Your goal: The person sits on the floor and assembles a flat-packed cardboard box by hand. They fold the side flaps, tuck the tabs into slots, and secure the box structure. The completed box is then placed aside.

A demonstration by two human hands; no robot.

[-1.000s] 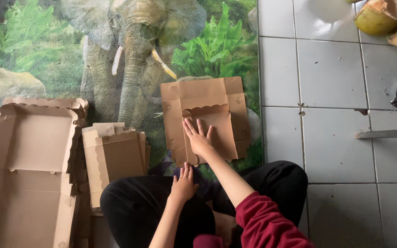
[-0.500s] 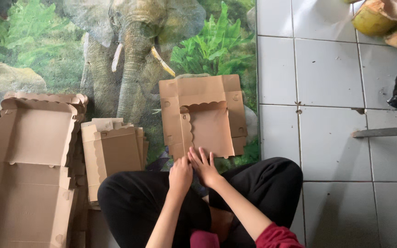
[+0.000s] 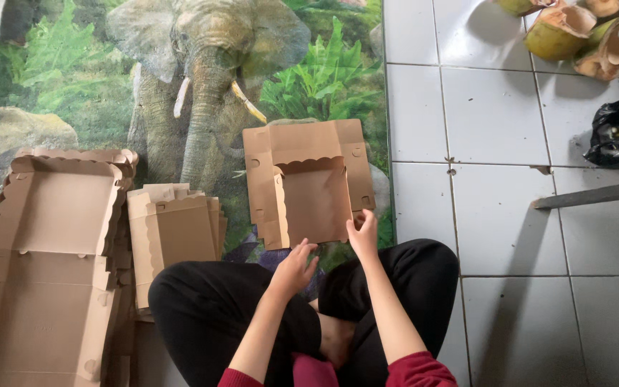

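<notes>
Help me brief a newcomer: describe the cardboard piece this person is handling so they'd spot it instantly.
On the elephant mat, near its right edge by the white tiles, lies a flat brown cardboard blank. Unlike the stack and open boxes further left, the right hand touches its near edge.

Showing plain brown: flat cardboard box blank (image 3: 309, 183), folded stack (image 3: 177, 229), opened boxes (image 3: 44, 251). Displaying green foliage and a grey elephant: printed mat (image 3: 109, 72). Appearing white: floor tiles (image 3: 496, 115). Wearing black trousers (image 3: 209, 308), red sleeves (image 3: 417, 373).
</notes>
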